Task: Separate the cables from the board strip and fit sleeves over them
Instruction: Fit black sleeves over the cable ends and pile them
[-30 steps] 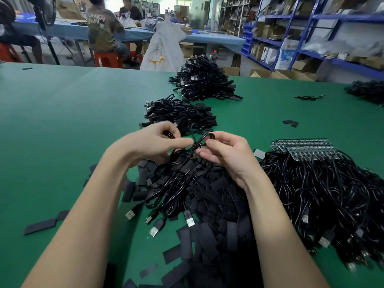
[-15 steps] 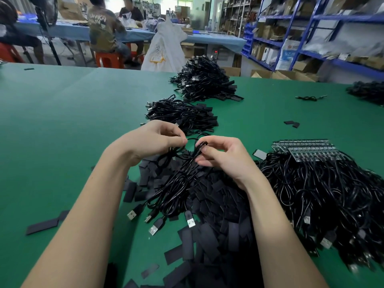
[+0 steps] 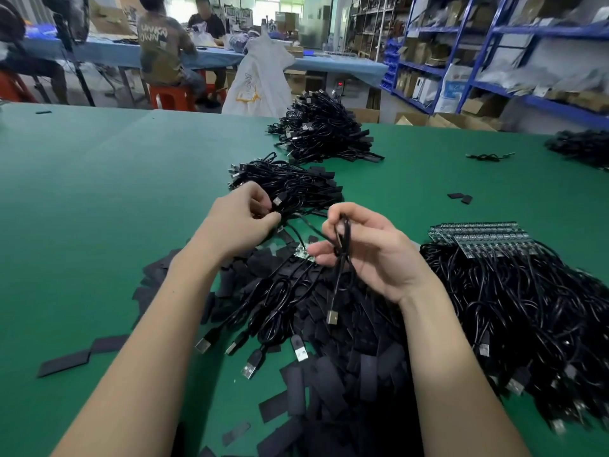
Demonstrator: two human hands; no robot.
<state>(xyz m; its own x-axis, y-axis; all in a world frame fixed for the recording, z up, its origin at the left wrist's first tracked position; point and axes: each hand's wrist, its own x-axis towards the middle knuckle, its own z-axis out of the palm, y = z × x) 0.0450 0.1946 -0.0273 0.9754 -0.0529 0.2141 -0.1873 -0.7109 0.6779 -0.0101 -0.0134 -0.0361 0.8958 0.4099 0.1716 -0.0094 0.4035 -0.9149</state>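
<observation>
Cable (image 3: 341, 255) pinched in right hand (image 3: 372, 255), left hand (image 3: 240, 222) gripping another; bare green table (image 3: 99, 192) leftward.

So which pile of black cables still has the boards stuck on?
The big pile on the right. A board strip lies along its top edge; the two piles further back show none.

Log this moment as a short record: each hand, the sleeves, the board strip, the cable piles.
left hand: pinches a cable at the near pile's edge
right hand: grips a looped black cable, USB plug hanging down
sleeves: flat black pieces heaped under the wrists
board strip: on the table to the right, cables attached
cable piles: two ahead on the green table
</observation>
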